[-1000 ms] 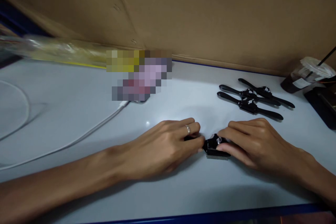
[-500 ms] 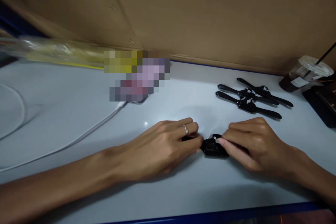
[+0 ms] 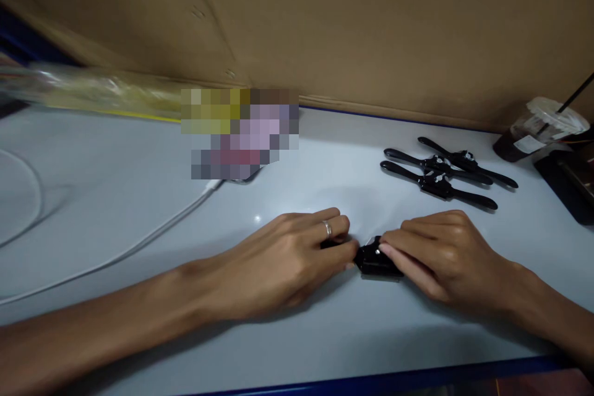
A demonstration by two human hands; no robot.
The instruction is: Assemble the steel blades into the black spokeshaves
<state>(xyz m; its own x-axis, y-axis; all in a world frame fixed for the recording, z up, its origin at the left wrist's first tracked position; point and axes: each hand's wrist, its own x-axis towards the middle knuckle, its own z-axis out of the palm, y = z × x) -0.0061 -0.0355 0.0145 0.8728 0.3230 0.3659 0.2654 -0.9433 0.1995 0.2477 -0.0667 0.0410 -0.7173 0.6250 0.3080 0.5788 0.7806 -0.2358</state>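
A black two-handled tool [image 3: 378,265] lies on the pale table in front of me, its flat middle part showing between my hands. My left hand [image 3: 297,253], with a ring on one finger, is wrapped round the tool's left handle. The thumb and forefinger of my right hand [image 3: 445,257] pinch a small shiny piece on top of the middle part. That piece is mostly hidden by the fingertips, and the right handle is covered by my right hand. Three similar black tools [image 3: 436,184] lie side by side further back on the right.
A lidded cup with a straw [image 3: 524,133] stands at the back right beside a dark object [image 3: 563,185]. A blurred-out phone-like item [image 3: 255,136] with a white cable [image 3: 153,238] lies at centre left. Yellow plastic packaging [image 3: 116,96] runs along the cardboard wall [image 3: 371,31].
My right hand has shifted slightly to the left over the tool's middle part, its fingertips now covering more of the small shiny piece. My left hand has barely moved.
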